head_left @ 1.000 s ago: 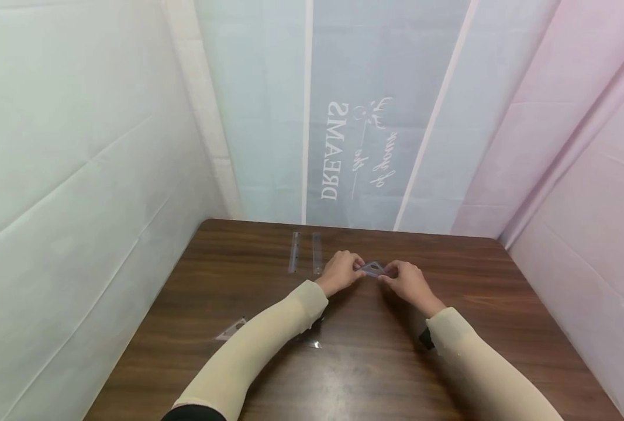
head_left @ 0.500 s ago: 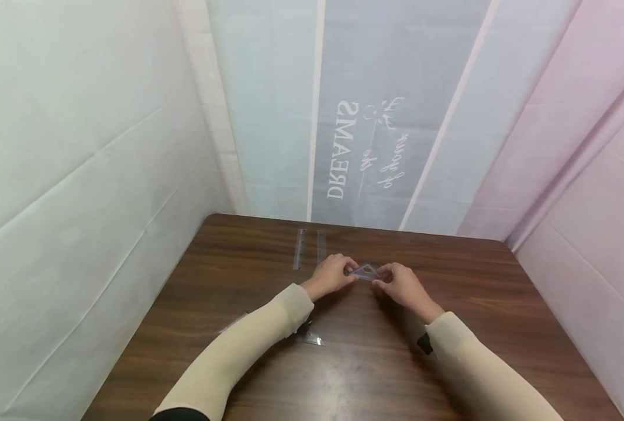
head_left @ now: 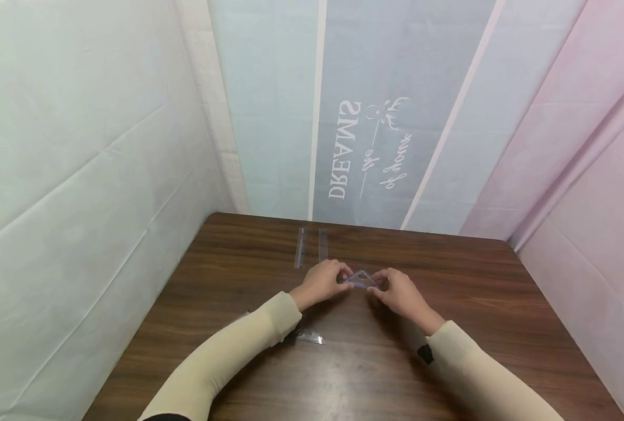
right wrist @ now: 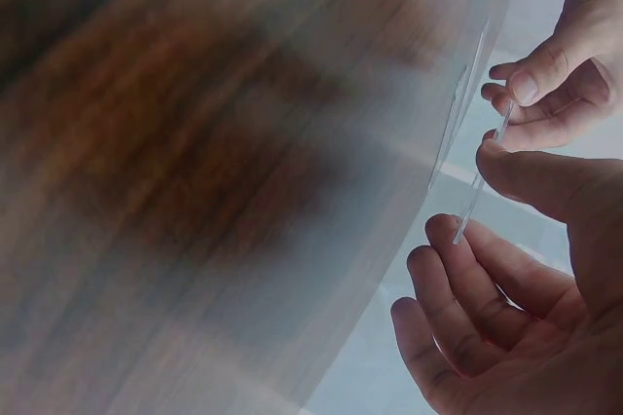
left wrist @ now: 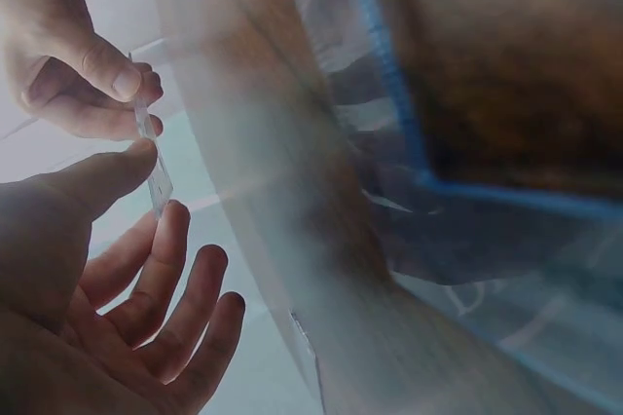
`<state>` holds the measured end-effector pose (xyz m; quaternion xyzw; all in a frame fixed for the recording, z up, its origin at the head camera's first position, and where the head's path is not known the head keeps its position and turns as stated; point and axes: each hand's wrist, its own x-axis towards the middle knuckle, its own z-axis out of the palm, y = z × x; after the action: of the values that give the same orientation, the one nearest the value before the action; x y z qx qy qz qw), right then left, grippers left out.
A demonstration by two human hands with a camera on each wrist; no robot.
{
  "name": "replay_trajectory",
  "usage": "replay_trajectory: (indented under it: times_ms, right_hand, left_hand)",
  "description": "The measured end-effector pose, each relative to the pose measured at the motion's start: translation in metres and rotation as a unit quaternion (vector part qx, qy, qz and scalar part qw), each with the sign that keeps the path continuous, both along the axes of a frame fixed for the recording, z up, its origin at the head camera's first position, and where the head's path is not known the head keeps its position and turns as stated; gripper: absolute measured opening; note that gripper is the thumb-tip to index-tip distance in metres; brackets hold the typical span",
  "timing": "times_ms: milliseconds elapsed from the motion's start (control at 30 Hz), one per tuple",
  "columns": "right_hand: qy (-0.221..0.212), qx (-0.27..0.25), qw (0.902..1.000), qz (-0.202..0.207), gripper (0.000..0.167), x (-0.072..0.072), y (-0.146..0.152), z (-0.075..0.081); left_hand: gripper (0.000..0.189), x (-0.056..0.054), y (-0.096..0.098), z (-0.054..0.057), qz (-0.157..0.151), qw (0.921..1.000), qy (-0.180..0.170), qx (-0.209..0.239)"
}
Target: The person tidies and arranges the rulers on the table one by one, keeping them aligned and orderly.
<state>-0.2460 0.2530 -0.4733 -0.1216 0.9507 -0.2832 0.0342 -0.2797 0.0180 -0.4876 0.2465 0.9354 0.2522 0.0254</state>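
Note:
A clear set square (head_left: 361,279) with a hole in its middle is held up between my two hands, above the table. My left hand (head_left: 322,282) pinches one corner between thumb and fingers. The opposite corner is pinched by my right hand (head_left: 402,297). Seen edge-on in the left wrist view, the set square (left wrist: 158,176) is a thin clear strip; in the right wrist view the set square (right wrist: 475,196) looks equally thin. The lower fingers of both hands are spread away from it.
Two clear rulers, a left ruler (head_left: 300,248) and a right ruler (head_left: 323,244), lie near the far edge of the brown table (head_left: 448,263). Close to my left forearm lies a clear plastic piece (head_left: 310,337), partly hidden. A blurred blue-edged clear thing (left wrist: 414,176) fills the left wrist view's right side.
Both hands have come slightly nearer the body, bringing the set square with them, and it has shifted a little to the left. The grip at both corners stays the same.

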Motion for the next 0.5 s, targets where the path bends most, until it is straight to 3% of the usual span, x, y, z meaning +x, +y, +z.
replay_trajectory:
  times_ms: [267,500]
  right_hand:
    - [-0.005,0.013,0.9998,0.014,0.026,0.014,-0.004,0.001]
    - [0.0,0.016,0.9996,0.023,0.023,0.028,-0.008,0.001]
  left_hand:
    - [0.032,0.017,-0.009,0.0,-0.019,0.9998,0.002,-0.01]
    - [0.032,0.03,-0.014,-0.001,-0.034,0.9983,0.033,-0.033]
